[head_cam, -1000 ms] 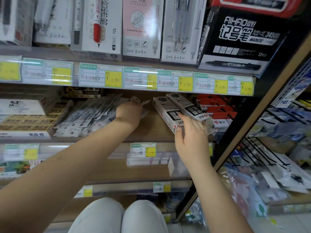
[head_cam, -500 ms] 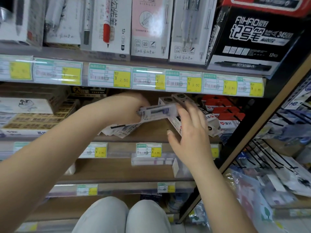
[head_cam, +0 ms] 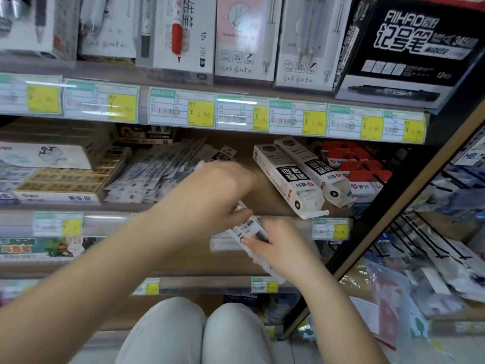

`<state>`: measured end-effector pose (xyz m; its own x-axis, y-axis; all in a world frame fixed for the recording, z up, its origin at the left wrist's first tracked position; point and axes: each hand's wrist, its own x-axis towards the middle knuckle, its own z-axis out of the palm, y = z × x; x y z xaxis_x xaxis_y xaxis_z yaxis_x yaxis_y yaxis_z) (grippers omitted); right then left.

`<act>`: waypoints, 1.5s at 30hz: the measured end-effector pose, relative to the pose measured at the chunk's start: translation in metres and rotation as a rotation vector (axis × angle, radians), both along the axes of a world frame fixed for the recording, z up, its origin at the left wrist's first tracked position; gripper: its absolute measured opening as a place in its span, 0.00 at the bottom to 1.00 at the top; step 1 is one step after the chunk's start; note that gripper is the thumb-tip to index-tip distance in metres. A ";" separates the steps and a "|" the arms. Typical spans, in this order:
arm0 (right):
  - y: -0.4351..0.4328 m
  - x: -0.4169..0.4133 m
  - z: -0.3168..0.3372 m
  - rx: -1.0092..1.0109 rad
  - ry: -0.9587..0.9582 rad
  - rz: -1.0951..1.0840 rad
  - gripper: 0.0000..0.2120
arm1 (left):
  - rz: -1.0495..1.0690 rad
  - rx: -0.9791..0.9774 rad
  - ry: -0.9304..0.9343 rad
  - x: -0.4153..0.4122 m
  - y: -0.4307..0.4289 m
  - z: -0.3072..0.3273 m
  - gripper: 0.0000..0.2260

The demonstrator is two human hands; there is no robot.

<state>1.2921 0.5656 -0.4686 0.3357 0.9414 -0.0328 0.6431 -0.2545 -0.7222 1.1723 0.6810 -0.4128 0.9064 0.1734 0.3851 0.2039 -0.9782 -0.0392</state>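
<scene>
My left hand [head_cam: 212, 195] and my right hand [head_cam: 280, 248] meet in front of the middle shelf, both holding a small bundle of clear refill packets [head_cam: 249, 229] with black-and-white labels. The left hand is blurred and grips the bundle's upper end; the right hand curls round its lower end. A spread pile of the same refill packets [head_cam: 154, 177] lies on the shelf behind and to the left. Two long white refill boxes [head_cam: 299, 177] lie tilted on the shelf to the right, one with its end flap open.
Price labels [head_cam: 199, 111] line the shelf edges. Pen boxes and a black marker box [head_cam: 409, 46] stand on the upper shelf. Eraser boxes [head_cam: 65, 177] sit at left, red boxes [head_cam: 359, 169] at right. A wire rack [head_cam: 433, 232] of packets hangs at the far right. My knees are below.
My left hand took packets from the pile and brought them down and right. My right hand left the white boxes and came down to hold the bundle's lower end.
</scene>
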 end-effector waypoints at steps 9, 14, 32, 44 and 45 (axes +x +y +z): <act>-0.013 -0.015 -0.032 0.128 0.666 -0.157 0.08 | 0.305 -0.790 -0.796 -0.005 -0.043 -0.085 0.21; -0.009 -0.030 -0.036 0.192 0.880 -0.145 0.10 | 0.306 -1.643 -0.771 0.002 -0.063 -0.078 0.12; -0.008 -0.042 -0.041 0.232 1.258 -0.126 0.10 | 0.230 -1.813 -0.882 -0.015 -0.056 -0.082 0.06; -0.003 -0.055 -0.048 0.309 0.849 -0.170 0.13 | 0.302 -1.780 -0.996 -0.006 -0.058 -0.088 0.07; -0.004 -0.055 -0.048 0.311 0.857 -0.183 0.13 | 0.310 -1.780 -0.982 -0.005 -0.059 -0.088 0.07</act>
